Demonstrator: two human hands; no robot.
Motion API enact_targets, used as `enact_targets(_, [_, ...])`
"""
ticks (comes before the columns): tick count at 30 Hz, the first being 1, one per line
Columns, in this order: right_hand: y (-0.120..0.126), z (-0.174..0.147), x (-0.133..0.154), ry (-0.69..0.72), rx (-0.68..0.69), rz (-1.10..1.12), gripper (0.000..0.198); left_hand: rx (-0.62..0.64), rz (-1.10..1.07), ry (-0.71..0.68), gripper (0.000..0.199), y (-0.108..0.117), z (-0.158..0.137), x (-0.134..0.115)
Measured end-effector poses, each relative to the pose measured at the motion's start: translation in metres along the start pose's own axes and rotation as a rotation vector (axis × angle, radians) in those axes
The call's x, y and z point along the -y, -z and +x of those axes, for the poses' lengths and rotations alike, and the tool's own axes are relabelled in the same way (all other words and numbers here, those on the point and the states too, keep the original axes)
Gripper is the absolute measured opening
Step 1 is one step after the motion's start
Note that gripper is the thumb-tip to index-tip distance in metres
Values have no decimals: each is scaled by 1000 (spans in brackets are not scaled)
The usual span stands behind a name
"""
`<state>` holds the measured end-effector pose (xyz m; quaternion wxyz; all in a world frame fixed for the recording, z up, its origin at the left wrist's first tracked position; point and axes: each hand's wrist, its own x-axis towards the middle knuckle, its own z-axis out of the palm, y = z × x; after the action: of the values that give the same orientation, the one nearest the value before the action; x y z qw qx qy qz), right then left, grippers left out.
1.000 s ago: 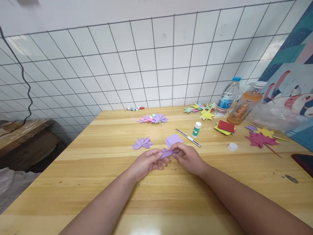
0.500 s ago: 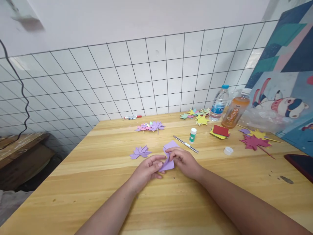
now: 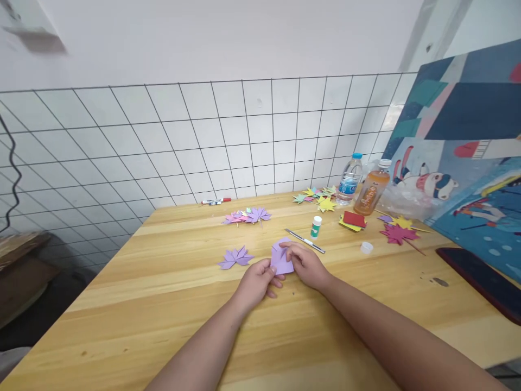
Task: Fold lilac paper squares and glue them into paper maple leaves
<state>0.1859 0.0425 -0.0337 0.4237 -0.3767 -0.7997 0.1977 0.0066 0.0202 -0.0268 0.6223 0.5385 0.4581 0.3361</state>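
Note:
Purple paper (image 3: 281, 265) with creases is held just above the wooden table in front of me. My left hand (image 3: 255, 281) grips its lower left edge, thumb on top and fingers underneath. From the right, my right hand (image 3: 310, 266) has its curled fingers on the upper right part of the same paper. Whether the far purple edge belongs to this piece or to another under it, I cannot tell. Left of my hands lies a folded purple paper leaf (image 3: 235, 257). Beyond them are a craft knife (image 3: 305, 240) and a glue stick (image 3: 316, 227).
Farther back lie paper leaves (image 3: 246, 216), another leaf pile (image 3: 315, 198) and markers (image 3: 216, 201). At right are a water bottle (image 3: 349, 182), an orange drink bottle (image 3: 372, 190), coloured paper squares (image 3: 353, 220), a white cap (image 3: 367, 247), a magenta leaf (image 3: 399, 234) and a dark tablet-like object (image 3: 476, 282).
The purple paper, curled up between my hands before, now lies flatter and faces me more. My left hand has shifted slightly right along it. The whole view has turned to the right.

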Motion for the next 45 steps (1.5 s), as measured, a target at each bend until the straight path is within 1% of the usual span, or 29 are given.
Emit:
enact_targets(2, [0,-1,0,0,-10,-52,29,3,-26,12,22,0,4,1])
enact_targets(5, [0,-2,-1,-4,-13,-119,31,0,-57,8,16,-1,7,1])
enact_targets(9, [-2,-5,-4,-9,-53,-177,26,-17,-112,-12,12,-3,8,1])
enact_targets(14, [-4,-6,1,-106,-69,-257,27,8,-199,-3,12,1,6,0])
enact_targets(17, [-6,-3,6,-228,-89,-281,30,-14,-218,15,9,3,6,1])
enact_targets(19, [-7,0,8,-299,-107,-243,35,-20,-216,23,12,4,6,1])
enact_targets(22, [-9,3,10,-339,-123,-181,36,-14,-202,31,20,4,6,0])
enact_targets(27, [-9,0,17,-301,-125,-233,27,-8,-181,36,31,5,4,-2])
enact_targets(31, [-8,-6,19,-298,-122,-257,20,19,-253,40,36,6,1,0])
enact_targets(32, [-8,-7,19,-297,-118,-257,22,8,-257,36,35,7,0,1])
enact_targets(35, [-10,-11,18,-261,-30,-194,31,34,-286,52,38,7,-2,4])
enact_targets(38, [-13,-18,16,-262,28,-151,39,-2,-315,103,41,5,-2,6])
enact_targets(40, [-13,-20,16,-185,56,-202,47,-22,-315,106,40,4,-2,4])
enact_targets(42, [-12,-18,15,-125,126,-229,62,-15,-292,81,37,4,-1,2])
enact_targets(43, [-11,-15,15,-135,135,-225,67,-11,-278,70,36,4,0,2])
enact_targets(45, [-9,-9,13,-175,97,-152,74,-18,-265,35,34,5,1,2])
